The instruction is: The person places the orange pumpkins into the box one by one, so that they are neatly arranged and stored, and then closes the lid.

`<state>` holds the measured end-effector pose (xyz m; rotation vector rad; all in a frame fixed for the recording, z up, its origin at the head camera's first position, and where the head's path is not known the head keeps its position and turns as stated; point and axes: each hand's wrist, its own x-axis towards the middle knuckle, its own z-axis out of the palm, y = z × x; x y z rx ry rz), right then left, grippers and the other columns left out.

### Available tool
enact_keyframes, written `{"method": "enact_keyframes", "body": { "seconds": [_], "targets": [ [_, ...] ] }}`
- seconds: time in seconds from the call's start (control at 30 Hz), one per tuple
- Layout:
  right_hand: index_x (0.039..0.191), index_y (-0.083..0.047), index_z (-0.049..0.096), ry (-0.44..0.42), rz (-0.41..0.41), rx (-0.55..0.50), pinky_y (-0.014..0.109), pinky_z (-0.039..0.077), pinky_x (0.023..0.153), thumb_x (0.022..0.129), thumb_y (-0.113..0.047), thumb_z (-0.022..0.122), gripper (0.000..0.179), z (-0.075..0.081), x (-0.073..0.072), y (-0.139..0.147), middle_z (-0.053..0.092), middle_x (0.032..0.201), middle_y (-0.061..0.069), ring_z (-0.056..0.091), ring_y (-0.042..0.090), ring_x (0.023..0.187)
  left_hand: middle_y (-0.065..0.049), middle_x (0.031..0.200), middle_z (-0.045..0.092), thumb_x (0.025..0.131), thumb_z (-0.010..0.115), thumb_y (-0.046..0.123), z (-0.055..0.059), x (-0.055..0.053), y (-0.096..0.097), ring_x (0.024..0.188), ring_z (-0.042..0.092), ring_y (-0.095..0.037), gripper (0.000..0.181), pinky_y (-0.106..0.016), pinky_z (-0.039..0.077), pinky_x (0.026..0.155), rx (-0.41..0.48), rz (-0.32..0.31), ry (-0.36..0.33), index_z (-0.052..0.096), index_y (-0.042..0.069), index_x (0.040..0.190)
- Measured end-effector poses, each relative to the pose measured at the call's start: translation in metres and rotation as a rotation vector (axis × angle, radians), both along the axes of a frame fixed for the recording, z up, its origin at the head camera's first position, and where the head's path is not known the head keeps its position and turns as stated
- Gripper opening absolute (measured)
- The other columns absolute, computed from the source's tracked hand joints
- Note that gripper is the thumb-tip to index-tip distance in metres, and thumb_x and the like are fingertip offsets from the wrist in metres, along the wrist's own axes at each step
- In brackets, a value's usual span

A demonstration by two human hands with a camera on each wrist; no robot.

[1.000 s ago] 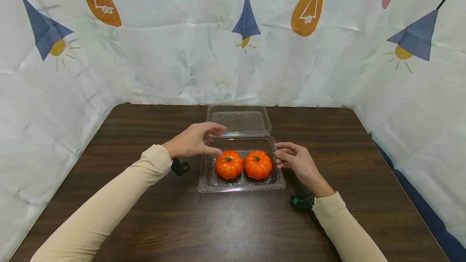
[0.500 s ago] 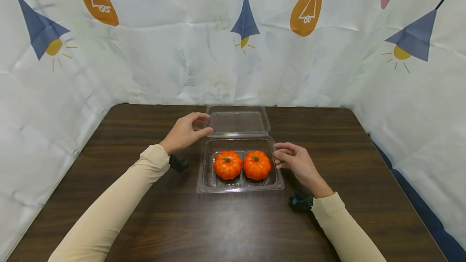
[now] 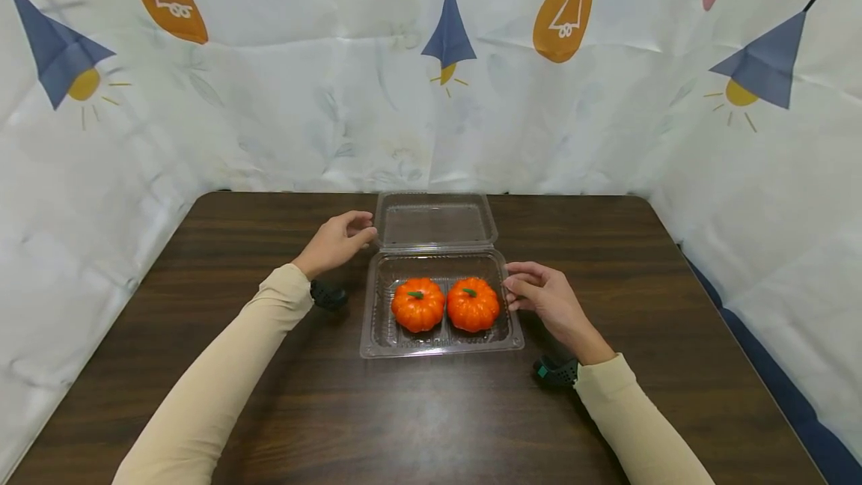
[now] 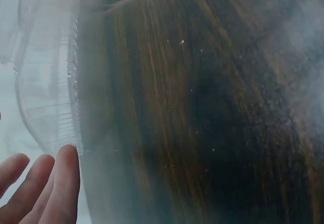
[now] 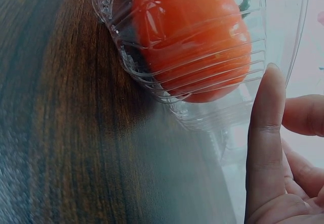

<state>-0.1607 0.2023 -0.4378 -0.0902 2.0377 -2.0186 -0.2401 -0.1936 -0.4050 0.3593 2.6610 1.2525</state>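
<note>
A clear hinged plastic container (image 3: 442,351) lies on the table, its lid (image 3: 436,220) folded back away from the person. Two small orange pumpkins with green stems, one on the left (image 3: 418,307) and one on the right (image 3: 474,306), sit side by side in the base. At the lid's left edge is the left hand (image 3: 337,242), holding nothing; its extended fingers (image 4: 65,183) come right up to the lid's corner in the left wrist view. The right hand (image 3: 548,302) rests its fingertips against the base's right rim. A straight finger (image 5: 267,127) meets the ribbed wall there.
The dark wood-grain table (image 3: 417,425) has rounded far corners. White printed curtains (image 3: 289,111) hang behind it and along both sides. A dark camera sits at the left wrist (image 3: 328,296) and another at the right wrist (image 3: 555,371).
The left hand has moved from over the base, above the left pumpkin, back and left to the lid's left edge. The right hand stays at the rim; container and pumpkins keep their places.
</note>
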Motion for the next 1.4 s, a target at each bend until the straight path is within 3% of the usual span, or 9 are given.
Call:
{"method": "enact_keyframes", "body": {
  "seconds": [0.23,0.53,0.77,1.03,1.4],
  "targets": [
    [0.140,0.009,0.053,-0.002,-0.018,-0.011,0.025,0.065,0.070,0.101,-0.008,0.065,0.044,0.000,-0.001,0.000,0.075,0.096,-0.004,0.068,0.009,0.074,-0.029,0.152,0.050,0.110,0.050,0.027,-0.010,-0.011,0.003,0.128,0.064,-0.045,0.058,-0.052,0.055,0.108,0.098,-0.014,-0.083,0.035,-0.002,0.158],
    [0.140,0.009,0.054,-0.004,-0.012,-0.018,0.025,0.065,0.070,0.100,-0.006,0.065,0.043,0.000,-0.001,-0.003,0.075,0.094,-0.003,0.068,0.010,0.072,-0.031,0.160,0.039,0.112,0.045,0.025,-0.016,-0.015,0.005,0.142,0.051,-0.044,0.067,-0.049,0.053,0.112,0.243,0.000,-0.205,0.013,0.001,0.165],
    [0.140,0.009,0.054,-0.001,-0.003,-0.023,0.025,0.065,0.070,0.100,-0.007,0.066,0.045,0.000,-0.001,-0.004,0.075,0.096,-0.003,0.068,0.010,0.072,-0.031,0.162,0.037,0.114,0.038,0.022,-0.018,-0.017,0.004,0.145,0.048,-0.045,0.066,-0.037,0.054,0.110,0.329,-0.003,-0.283,0.004,-0.002,0.165],
    [0.140,0.008,0.054,-0.013,-0.005,-0.014,0.025,0.065,0.070,0.100,-0.008,0.066,0.045,0.002,0.000,-0.005,0.074,0.095,-0.004,0.068,0.010,0.072,-0.032,0.162,0.036,0.114,0.035,0.018,-0.022,-0.019,0.004,0.147,0.045,-0.045,0.061,-0.038,0.050,0.114,0.375,-0.037,-0.303,0.008,-0.004,0.164],
    [0.140,0.008,0.054,-0.012,-0.005,-0.005,0.024,0.064,0.070,0.101,-0.008,0.066,0.044,0.002,0.001,-0.005,0.074,0.096,-0.004,0.068,0.010,0.072,-0.030,0.165,0.032,0.113,0.038,0.015,-0.020,-0.021,0.003,0.147,0.046,-0.045,0.062,-0.026,0.056,0.105,0.434,-0.050,-0.312,0.008,-0.003,0.165]
  ]
}}
